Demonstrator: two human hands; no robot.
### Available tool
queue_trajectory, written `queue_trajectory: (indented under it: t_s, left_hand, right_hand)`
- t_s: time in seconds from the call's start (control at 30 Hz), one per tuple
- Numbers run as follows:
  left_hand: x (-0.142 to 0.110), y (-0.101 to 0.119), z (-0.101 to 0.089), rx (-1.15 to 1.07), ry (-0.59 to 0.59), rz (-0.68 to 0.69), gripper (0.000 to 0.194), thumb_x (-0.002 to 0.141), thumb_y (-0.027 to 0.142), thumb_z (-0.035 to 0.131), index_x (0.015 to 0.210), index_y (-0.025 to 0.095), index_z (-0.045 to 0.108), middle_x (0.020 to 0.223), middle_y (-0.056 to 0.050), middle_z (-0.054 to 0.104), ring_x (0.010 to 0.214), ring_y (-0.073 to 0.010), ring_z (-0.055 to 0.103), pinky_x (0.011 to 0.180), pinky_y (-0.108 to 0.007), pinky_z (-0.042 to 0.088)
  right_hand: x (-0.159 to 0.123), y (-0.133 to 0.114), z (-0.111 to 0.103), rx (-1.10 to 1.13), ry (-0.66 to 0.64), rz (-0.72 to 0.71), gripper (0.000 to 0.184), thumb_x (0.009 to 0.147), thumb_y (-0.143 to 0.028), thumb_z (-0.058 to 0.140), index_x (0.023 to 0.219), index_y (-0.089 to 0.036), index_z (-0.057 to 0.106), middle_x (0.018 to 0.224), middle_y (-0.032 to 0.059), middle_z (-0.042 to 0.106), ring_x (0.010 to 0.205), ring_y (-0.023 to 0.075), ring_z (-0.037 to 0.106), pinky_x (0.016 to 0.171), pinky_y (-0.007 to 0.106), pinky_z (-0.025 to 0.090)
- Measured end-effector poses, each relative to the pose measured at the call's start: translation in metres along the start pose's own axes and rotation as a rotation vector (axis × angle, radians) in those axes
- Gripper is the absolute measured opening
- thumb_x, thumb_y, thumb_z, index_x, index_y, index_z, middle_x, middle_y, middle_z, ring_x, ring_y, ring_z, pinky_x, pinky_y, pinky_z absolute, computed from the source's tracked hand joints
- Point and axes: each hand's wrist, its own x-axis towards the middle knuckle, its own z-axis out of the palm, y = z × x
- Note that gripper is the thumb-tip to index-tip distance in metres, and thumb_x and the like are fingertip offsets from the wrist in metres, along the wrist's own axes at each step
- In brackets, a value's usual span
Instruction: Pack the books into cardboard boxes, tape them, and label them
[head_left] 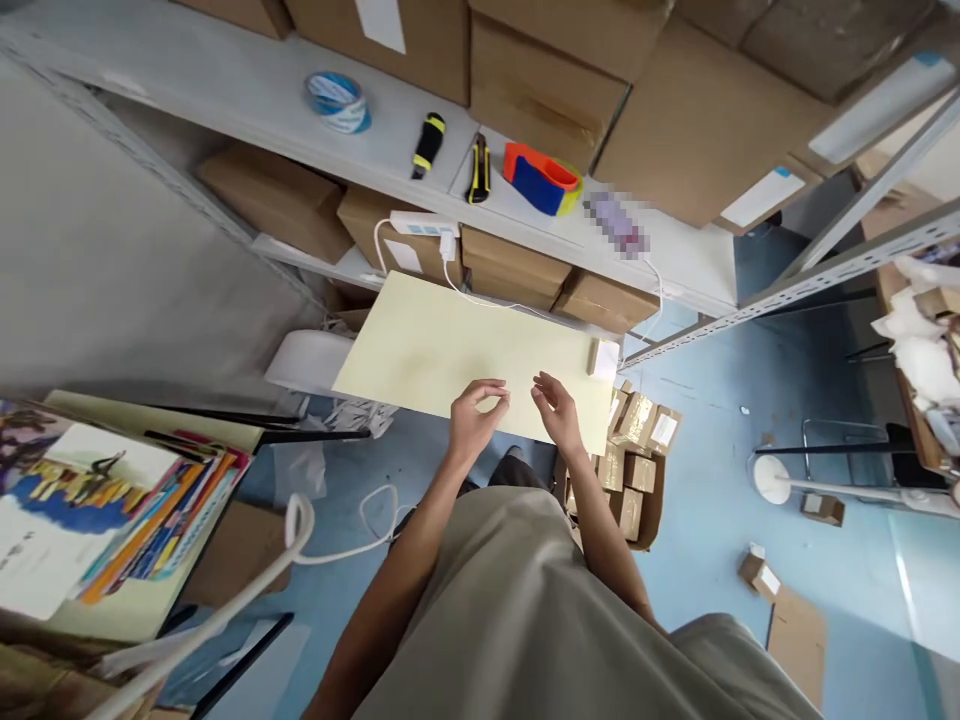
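Observation:
Both bare hands are over the front part of a pale yellow tabletop [517, 345]. My left hand [474, 418] has its fingers curved toward the thumb, with a gap between them and no held thing visible. Across a short space, my right hand [559, 412] is loosely curled, its fingers apart, holding nothing that I can see. A small white-topped box [604, 358] sits at the tabletop's right edge, beyond my right hand. Whether either hand touches the tabletop I cannot tell.
A shelf [277, 100] behind holds a tape roll [337, 102], a black-yellow knife [478, 170], an orange-blue tape dispenser [541, 178] and cartons [540, 85]. A power strip [424, 224] hangs below. Small boxes [637, 420] fill a carton at right; books [161, 520] lie left.

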Motion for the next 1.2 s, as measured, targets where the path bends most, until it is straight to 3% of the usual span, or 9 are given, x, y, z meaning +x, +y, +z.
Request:
queue_trajectory:
  t_s: [0.23, 0.37, 0.43, 0.63, 0.77, 0.93, 1.07, 1.2]
  left_hand:
    - [0.013, 0.023, -0.033, -0.059, 0.157, 0.08, 0.012, 0.094, 0.033, 0.08, 0.087, 0.024, 0.078, 0.114, -0.009, 0.087, 0.113, -0.024, 0.083, 0.11, -0.044, 0.064]
    - [0.018, 0.027, -0.079, 0.029, 0.293, 0.036, 0.029, 0.101, 0.036, 0.072, 0.074, 0.023, 0.071, 0.111, -0.009, 0.088, 0.106, -0.0234, 0.083, 0.101, -0.04, 0.066]
    - [0.009, 0.025, -0.112, 0.093, 0.397, -0.049, 0.042, 0.106, 0.043, 0.066, 0.069, 0.024, 0.069, 0.11, -0.009, 0.088, 0.101, -0.0239, 0.083, 0.094, -0.04, 0.067]
    - [-0.053, 0.004, -0.206, 0.244, 0.882, -0.273, 0.071, 0.11, 0.074, 0.057, 0.058, 0.025, 0.056, 0.102, -0.01, 0.088, 0.109, -0.028, 0.08, 0.106, -0.044, 0.063]
    - [-0.097, -0.011, -0.248, 0.184, 1.177, -0.337, 0.066, 0.108, 0.076, 0.06, 0.066, 0.024, 0.062, 0.103, -0.012, 0.086, 0.11, -0.0291, 0.081, 0.105, -0.044, 0.063]
    - [-0.131, -0.028, -0.307, 0.111, 1.46, -0.346, 0.045, 0.11, 0.061, 0.063, 0.09, 0.022, 0.074, 0.113, -0.013, 0.085, 0.116, -0.0277, 0.079, 0.109, -0.042, 0.062]
    - [-0.153, -0.04, -0.372, 0.078, 1.545, -0.366, 0.021, 0.103, 0.04, 0.074, 0.113, 0.021, 0.075, 0.128, -0.014, 0.082, 0.123, -0.0284, 0.077, 0.112, -0.043, 0.063]
    - [-0.177, -0.051, -0.436, 0.094, 1.498, -0.441, 0.03, 0.099, 0.032, 0.076, 0.127, 0.022, 0.074, 0.146, -0.017, 0.076, 0.138, -0.0322, 0.072, 0.118, -0.048, 0.061]
  right_hand:
    - [0.033, -0.045, 0.025, -0.055, -0.13, -0.097, 0.077, 0.094, -0.081, 0.078, 0.14, -0.019, 0.077, 0.143, 0.0215, 0.083, 0.131, 0.0354, 0.081, 0.123, 0.061, 0.061]
    - [0.058, -0.058, 0.062, -0.053, -0.297, -0.097, 0.066, 0.096, -0.073, 0.079, 0.136, -0.021, 0.078, 0.139, 0.0195, 0.085, 0.131, 0.0351, 0.082, 0.124, 0.062, 0.061]
    - [0.064, -0.064, 0.091, -0.061, -0.448, -0.083, 0.06, 0.098, -0.07, 0.079, 0.135, -0.023, 0.079, 0.138, 0.0187, 0.086, 0.131, 0.0355, 0.082, 0.124, 0.062, 0.062]
    - [0.065, -0.07, 0.189, -0.074, -0.924, -0.059, 0.064, 0.098, -0.076, 0.077, 0.136, -0.024, 0.08, 0.138, 0.0185, 0.086, 0.135, 0.0373, 0.081, 0.125, 0.061, 0.062]
    - [0.051, -0.081, 0.246, -0.112, -1.148, -0.09, 0.066, 0.098, -0.081, 0.076, 0.132, -0.024, 0.082, 0.134, 0.017, 0.087, 0.132, 0.0362, 0.083, 0.123, 0.056, 0.064]
    - [0.019, -0.099, 0.324, -0.159, -1.318, -0.118, 0.066, 0.099, -0.083, 0.074, 0.13, -0.025, 0.083, 0.132, 0.0143, 0.088, 0.127, 0.0336, 0.084, 0.121, 0.051, 0.065]
    - [-0.006, -0.105, 0.404, -0.202, -1.382, -0.139, 0.069, 0.096, -0.085, 0.076, 0.127, -0.024, 0.083, 0.13, 0.0142, 0.089, 0.124, 0.0331, 0.085, 0.119, 0.051, 0.066]
    - [-0.029, -0.11, 0.487, -0.226, -1.321, -0.172, 0.072, 0.091, -0.087, 0.078, 0.123, -0.023, 0.084, 0.126, 0.0149, 0.09, 0.121, 0.0345, 0.086, 0.117, 0.053, 0.066]
